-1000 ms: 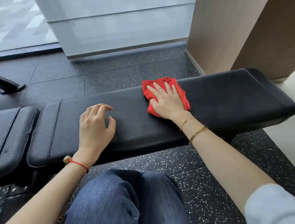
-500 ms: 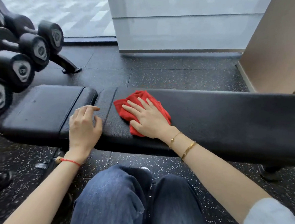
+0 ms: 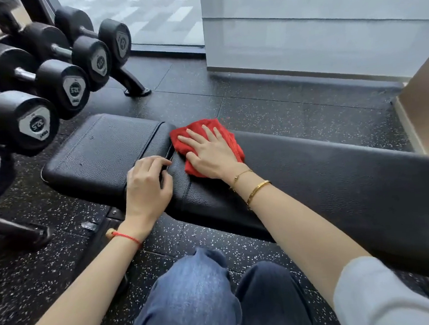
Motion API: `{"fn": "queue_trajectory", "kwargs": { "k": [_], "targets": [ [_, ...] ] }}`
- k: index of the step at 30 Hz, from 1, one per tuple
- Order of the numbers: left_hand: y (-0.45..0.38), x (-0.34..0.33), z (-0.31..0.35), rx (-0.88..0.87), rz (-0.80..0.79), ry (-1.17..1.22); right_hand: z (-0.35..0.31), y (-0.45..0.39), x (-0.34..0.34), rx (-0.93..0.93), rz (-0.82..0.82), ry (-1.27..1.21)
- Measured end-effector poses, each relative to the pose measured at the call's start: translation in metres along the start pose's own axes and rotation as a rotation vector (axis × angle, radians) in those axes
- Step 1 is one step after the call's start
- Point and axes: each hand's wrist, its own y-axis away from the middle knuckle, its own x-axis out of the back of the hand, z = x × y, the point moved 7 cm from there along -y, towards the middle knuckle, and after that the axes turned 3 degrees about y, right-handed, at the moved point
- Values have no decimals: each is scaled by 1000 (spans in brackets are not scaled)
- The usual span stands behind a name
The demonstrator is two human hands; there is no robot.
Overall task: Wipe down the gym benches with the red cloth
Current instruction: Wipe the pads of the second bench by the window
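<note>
Our right hand (image 3: 211, 154) lies flat, fingers straight and spread, pressing the red cloth (image 3: 228, 139) onto the long back pad (image 3: 324, 169) at its end nearest the seat pad (image 3: 99, 151). At nine o'clock of it, our left hand (image 3: 147, 185) braces with fingers curled at the gap (image 3: 169, 153) between the two pads; we cannot tell if it grips anything. To wipe well here, we judge we should keep the palm flat, work the cloth into that seam, then carry on toward nine o'clock, clear of the dumbbells (image 3: 38, 125).
</note>
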Motion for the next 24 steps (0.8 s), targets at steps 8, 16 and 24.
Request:
{"fn": "queue_trajectory", "kwargs": {
  "k": [8,16,24],
  "targets": [
    [17,15,-12,25,89,-1,-42,68,-16,231,40,23],
    [24,23,-20,8,84,-9,11,83,-7,-8,121,10],
    [28,52,-57,50,131,-72,15,26,3,-119,238,-227]
  ]
}}
